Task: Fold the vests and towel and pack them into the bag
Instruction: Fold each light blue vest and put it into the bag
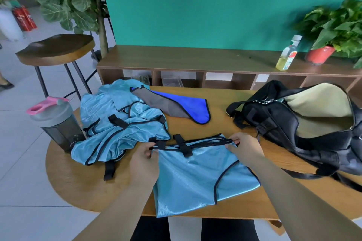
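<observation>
A light blue vest (195,174) with black trim lies flat on the wooden table (215,121) in front of me. My left hand (146,159) pinches its far left corner by the black edge. My right hand (244,147) pinches the far right corner. A heap of more light blue vests (121,123) lies at the left. Beyond it, a blue and grey towel (188,107) lies half folded. The black bag (297,123) sits open at the right, showing its pale lining.
A grey shaker bottle (56,123) with a pink lid stands at the table's left edge. A wooden stool (56,49) is behind it. A low shelf (195,58) at the back carries an oil bottle (288,54) and a potted plant (331,31).
</observation>
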`<state>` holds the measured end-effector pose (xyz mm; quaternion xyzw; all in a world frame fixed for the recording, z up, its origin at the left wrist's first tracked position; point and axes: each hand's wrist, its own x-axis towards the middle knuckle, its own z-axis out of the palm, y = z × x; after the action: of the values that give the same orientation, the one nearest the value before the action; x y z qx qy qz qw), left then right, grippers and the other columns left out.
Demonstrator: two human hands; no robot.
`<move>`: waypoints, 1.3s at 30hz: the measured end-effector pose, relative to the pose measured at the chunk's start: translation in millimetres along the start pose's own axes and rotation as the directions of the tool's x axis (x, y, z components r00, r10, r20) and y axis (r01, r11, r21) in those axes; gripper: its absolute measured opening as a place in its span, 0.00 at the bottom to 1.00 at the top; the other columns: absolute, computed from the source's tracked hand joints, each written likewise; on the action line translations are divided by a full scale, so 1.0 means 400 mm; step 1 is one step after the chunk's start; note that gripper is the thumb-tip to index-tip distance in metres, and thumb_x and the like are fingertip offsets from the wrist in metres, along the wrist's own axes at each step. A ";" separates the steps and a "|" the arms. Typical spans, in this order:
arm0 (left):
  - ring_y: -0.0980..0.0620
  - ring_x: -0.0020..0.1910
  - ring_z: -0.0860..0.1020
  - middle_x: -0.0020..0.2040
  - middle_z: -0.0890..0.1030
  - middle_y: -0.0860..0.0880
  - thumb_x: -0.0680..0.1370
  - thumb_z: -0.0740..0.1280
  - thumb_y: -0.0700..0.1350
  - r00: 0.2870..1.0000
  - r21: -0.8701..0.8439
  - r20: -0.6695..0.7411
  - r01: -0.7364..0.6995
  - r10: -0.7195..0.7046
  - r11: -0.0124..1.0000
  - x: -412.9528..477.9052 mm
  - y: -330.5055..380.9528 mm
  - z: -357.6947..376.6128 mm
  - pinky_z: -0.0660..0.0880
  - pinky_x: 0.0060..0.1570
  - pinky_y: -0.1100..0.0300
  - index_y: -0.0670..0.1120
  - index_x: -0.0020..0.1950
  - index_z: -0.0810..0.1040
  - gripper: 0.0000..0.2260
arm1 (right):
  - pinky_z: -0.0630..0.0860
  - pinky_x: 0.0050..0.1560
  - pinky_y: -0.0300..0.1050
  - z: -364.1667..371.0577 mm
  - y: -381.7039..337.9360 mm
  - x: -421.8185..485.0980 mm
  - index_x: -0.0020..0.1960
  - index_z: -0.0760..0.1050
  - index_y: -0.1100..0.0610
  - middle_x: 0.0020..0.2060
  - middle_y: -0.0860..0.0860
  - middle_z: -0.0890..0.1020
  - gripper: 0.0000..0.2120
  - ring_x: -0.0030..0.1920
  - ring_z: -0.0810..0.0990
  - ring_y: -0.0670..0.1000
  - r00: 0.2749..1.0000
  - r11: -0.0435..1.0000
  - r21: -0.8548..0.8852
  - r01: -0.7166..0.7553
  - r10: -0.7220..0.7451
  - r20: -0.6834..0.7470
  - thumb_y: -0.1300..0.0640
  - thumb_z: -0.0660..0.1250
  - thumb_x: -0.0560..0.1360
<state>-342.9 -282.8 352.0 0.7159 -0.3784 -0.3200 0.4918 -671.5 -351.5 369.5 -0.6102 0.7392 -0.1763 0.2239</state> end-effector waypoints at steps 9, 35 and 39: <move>0.57 0.46 0.83 0.46 0.84 0.55 0.76 0.78 0.45 0.994 -0.026 0.110 0.024 -0.021 0.999 0.002 0.015 -0.015 0.80 0.47 0.58 0.55 0.52 0.81 0.10 | 0.73 0.45 0.35 -0.016 0.003 -0.008 0.62 0.80 0.43 0.49 0.41 0.79 0.15 0.48 0.78 0.41 0.987 0.987 0.038 0.158 -0.158 -0.011 0.52 0.77 0.77; 0.52 0.59 0.69 0.58 0.71 0.53 0.78 0.70 0.43 0.843 0.476 0.139 -0.517 0.519 0.712 -0.082 0.026 -0.044 0.66 0.61 0.60 0.52 0.62 0.73 0.13 | 0.78 0.59 0.49 0.049 -0.078 -0.026 0.67 0.75 0.51 0.58 0.50 0.72 0.20 0.59 0.72 0.52 0.945 0.926 -0.363 0.100 -0.202 -0.255 0.50 0.74 0.78; 0.51 0.80 0.60 0.78 0.64 0.56 0.86 0.56 0.57 0.740 0.567 0.544 -0.672 0.396 0.476 -0.159 -0.029 -0.009 0.58 0.80 0.54 0.54 0.78 0.67 0.21 | 0.78 0.59 0.48 0.118 -0.061 -0.099 0.64 0.80 0.52 0.58 0.46 0.75 0.14 0.57 0.75 0.49 0.776 0.748 -0.405 0.526 -0.617 -0.130 0.59 0.71 0.79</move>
<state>-369.5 -224.1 347.6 0.6250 -0.7587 -0.0842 0.1629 -619.5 -316.9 347.5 -0.8097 0.5560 -0.1810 -0.0498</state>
